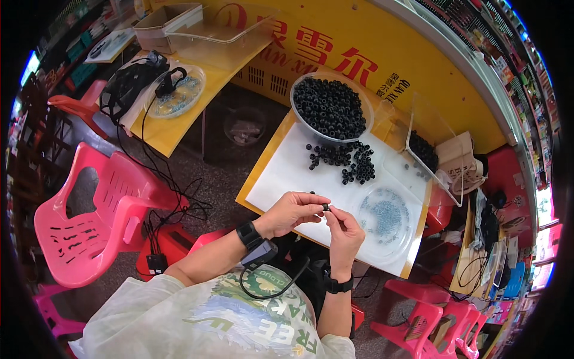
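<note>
With my left hand [290,213] I pinch a bead [326,207], my right hand [347,234] meeting it, grip unclear, apparently mid-fitting, which calls for fine alignment.

There are two grips [293,214], two wristbands [249,236], one heaped bowl [306,127] and two shallow dishes [382,254].

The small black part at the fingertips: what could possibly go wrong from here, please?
The small black part is gripped only by fingertips of the left hand, with the right hand close against it, so it might slip and drop.

The right hand is also beside the shallow clear dish; a bump could scatter its tiny pale-blue pieces.

The loose black pieces lie outside the bowl and look rounded, so they may roll if nudged.
</note>
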The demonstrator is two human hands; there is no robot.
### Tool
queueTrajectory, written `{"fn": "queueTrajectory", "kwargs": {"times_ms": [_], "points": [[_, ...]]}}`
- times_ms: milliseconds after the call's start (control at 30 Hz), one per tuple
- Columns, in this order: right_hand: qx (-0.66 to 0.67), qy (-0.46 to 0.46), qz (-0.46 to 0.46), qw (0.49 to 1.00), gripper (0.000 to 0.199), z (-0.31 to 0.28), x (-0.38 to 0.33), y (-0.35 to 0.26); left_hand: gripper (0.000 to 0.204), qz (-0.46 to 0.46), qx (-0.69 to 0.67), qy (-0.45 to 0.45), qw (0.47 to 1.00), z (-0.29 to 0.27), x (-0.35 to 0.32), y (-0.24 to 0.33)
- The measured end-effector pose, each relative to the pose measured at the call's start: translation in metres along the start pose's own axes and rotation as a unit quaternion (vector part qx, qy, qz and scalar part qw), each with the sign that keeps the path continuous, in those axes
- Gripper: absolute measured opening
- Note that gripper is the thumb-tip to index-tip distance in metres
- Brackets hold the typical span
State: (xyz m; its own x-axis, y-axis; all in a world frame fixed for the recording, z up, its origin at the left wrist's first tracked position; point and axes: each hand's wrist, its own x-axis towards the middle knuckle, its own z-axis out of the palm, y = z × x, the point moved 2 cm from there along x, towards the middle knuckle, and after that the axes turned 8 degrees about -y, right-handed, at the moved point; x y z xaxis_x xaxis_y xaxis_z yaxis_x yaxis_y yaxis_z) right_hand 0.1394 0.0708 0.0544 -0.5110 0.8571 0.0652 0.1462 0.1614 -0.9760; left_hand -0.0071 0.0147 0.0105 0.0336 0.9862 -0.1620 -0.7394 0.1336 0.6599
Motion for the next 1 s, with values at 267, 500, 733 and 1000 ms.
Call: {"fn": "queueTrajectory", "kwargs": {"times_ms": [267,500,733,1000], "points": [[0.022,-0.004,0.023,0.999,0.013,0.003,-0.006,0.005,0.027,-0.006,-0.02,-0.011,1.0,-0.003,0.0,-0.006],[0.021,0.04,-0.035,0.998,0.015,0.01,-0.015,0.02,0.026,-0.011,-0.026,-0.034,0.999,-0.007,0.002,-0.013],[-0.016,-0.074,-0.024,0.997,0.026,-0.005,-0.006,0.014,0.037,-0.044,-0.022,-0.089,0.995,-0.019,-0.001,-0.01],[-0.13,-0.197,-0.059,0.97,0.03,-0.008,-0.03,0.006,0.057,-0.166,-0.064,-0.132,0.975,-0.026,-0.021,-0.025]]}}
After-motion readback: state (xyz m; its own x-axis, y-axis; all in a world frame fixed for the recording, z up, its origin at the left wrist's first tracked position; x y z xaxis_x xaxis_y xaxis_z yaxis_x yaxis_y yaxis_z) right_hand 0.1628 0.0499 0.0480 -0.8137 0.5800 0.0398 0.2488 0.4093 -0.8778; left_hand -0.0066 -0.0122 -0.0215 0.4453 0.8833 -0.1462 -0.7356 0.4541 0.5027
